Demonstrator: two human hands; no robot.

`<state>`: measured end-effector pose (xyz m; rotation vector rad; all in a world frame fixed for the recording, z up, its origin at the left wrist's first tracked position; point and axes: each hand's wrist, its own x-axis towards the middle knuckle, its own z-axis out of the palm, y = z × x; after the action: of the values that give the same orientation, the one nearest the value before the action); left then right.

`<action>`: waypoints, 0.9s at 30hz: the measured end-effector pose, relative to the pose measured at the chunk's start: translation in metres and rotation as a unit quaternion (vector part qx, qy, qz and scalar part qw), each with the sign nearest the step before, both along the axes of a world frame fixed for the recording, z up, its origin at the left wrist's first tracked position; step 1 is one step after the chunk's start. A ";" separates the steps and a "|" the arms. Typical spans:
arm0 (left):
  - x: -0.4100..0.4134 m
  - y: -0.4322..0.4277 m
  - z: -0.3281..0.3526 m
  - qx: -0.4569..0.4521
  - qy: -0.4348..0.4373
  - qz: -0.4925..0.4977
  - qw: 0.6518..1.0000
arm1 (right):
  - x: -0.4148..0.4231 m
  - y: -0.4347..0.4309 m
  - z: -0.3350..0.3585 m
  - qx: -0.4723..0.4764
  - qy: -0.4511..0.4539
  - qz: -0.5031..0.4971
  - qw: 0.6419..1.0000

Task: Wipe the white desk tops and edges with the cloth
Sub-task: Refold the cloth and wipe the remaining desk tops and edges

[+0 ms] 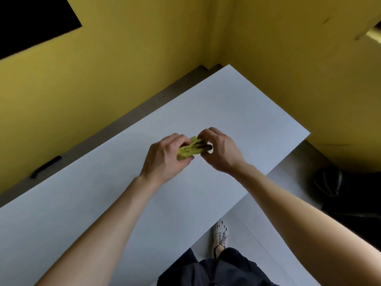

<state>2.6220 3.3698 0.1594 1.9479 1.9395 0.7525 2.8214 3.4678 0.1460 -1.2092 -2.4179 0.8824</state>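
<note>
A white desk top [237, 104] runs diagonally from lower left to upper right. Above its middle I hold a bunched yellow-green cloth [190, 150] with dark marks on it. My left hand [165, 157] grips the cloth's left end with curled fingers. My right hand [220, 149] pinches its right end between thumb and fingertips. The cloth is lifted off the desk surface, and most of it is hidden inside my hands.
Yellow walls [123, 58] close in behind and to the right of the desk. A grey ledge [115, 122] with a black handle [46, 167] runs along the desk's far edge. A dark chair [340, 188] stands at right. My shoe [221, 236] is on the grey floor.
</note>
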 end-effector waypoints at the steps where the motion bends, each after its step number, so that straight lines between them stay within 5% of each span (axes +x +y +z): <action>1: 0.013 -0.001 0.001 0.010 0.011 -0.006 1.000 | 0.011 0.000 0.002 0.036 0.007 -0.001 0.999; 4: 0.046 -0.011 -0.013 -0.043 0.015 -0.036 0.998 | 0.055 -0.015 -0.021 0.079 -0.029 0.028 0.996; 9: 0.076 -0.049 -0.082 -0.222 0.036 -0.041 0.973 | 0.133 -0.047 -0.090 -0.063 -0.242 0.113 0.962; 19: 0.076 -0.038 -0.149 -0.076 0.106 0.206 0.970 | 0.064 -0.048 -0.126 0.033 -0.095 0.070 0.992; 27: 0.088 -0.012 -0.188 -0.072 0.187 0.174 0.964 | 0.103 -0.068 -0.158 0.100 -0.126 0.132 0.978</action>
<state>2.7105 3.3573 -0.0290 1.7798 2.5268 0.3165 2.9245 3.3998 -0.0121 -0.9936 -2.8403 0.5584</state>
